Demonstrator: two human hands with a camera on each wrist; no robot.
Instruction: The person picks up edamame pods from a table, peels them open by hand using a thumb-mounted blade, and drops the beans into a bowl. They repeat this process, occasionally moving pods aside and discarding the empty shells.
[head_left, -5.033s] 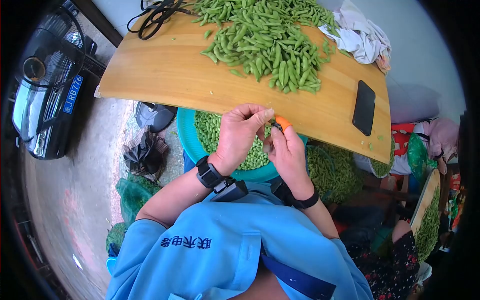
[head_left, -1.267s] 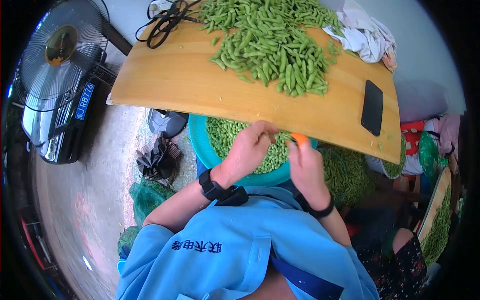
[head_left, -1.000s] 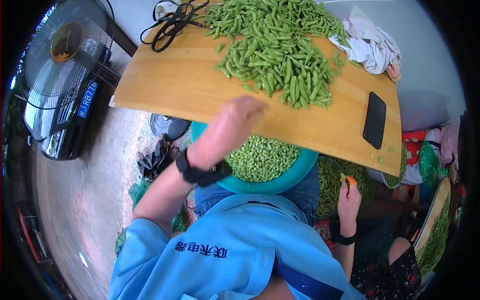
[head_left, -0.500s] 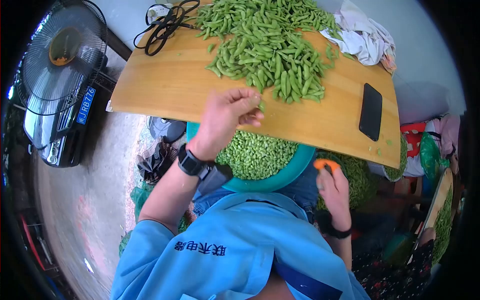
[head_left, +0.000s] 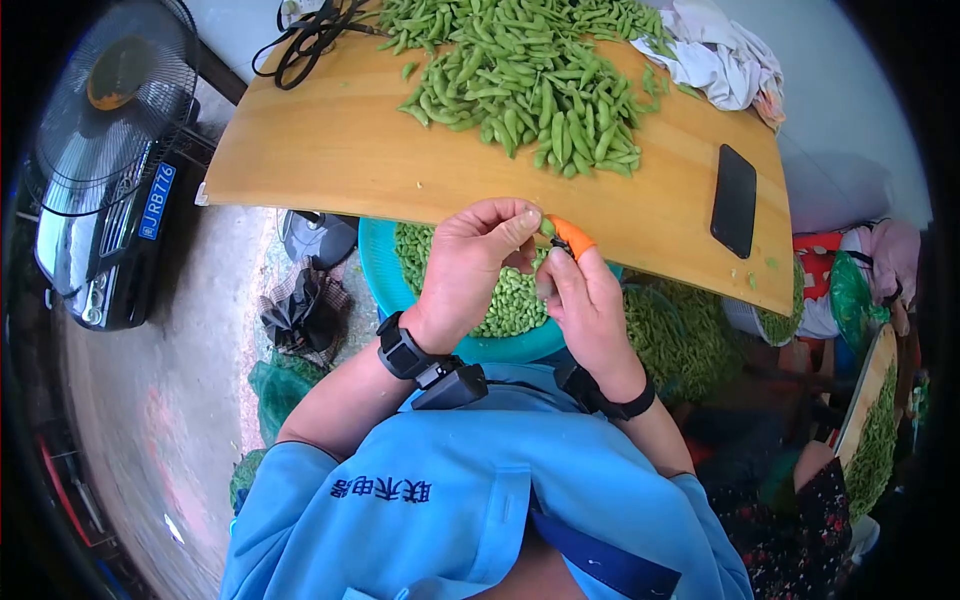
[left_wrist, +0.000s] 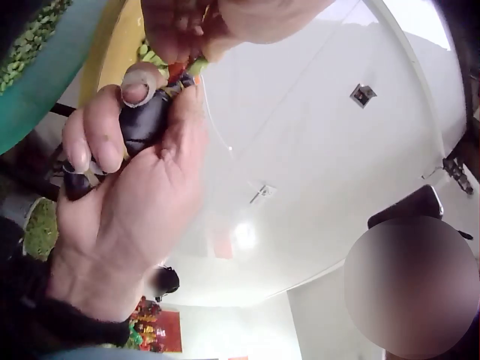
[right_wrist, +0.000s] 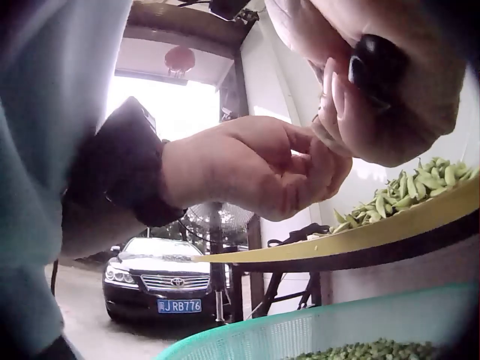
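In the head view my left hand [head_left: 460, 265] pinches a green soybean pod [head_left: 547, 228] between thumb and fingertips, close to the table's near edge. My right hand [head_left: 590, 320] grips a small orange-and-black hand tool [head_left: 573, 237], its tip right at the pod. The left wrist view shows the tool's black part [left_wrist: 146, 120] inside the curled right fingers. In the right wrist view the right hand [right_wrist: 405, 82] partly covers the left fingertips, and the pod is hidden. Below both hands, a green basin [head_left: 375, 275] holds shelled beans [head_left: 512, 308].
A wooden table [head_left: 310, 150] bears a heap of pods [head_left: 530, 85], a phone [head_left: 734, 201], a white cloth [head_left: 715, 60] and a black strap [head_left: 310, 45]. More pods [head_left: 675, 340] lie to the right, near another person's floral sleeve [head_left: 790, 540]. A fan [head_left: 115, 90] stands left.
My hands were together over the basin, then parted, the right one swinging out to the right. Now it is back with the tool, meeting the left hand, which brings a pod from the table side.
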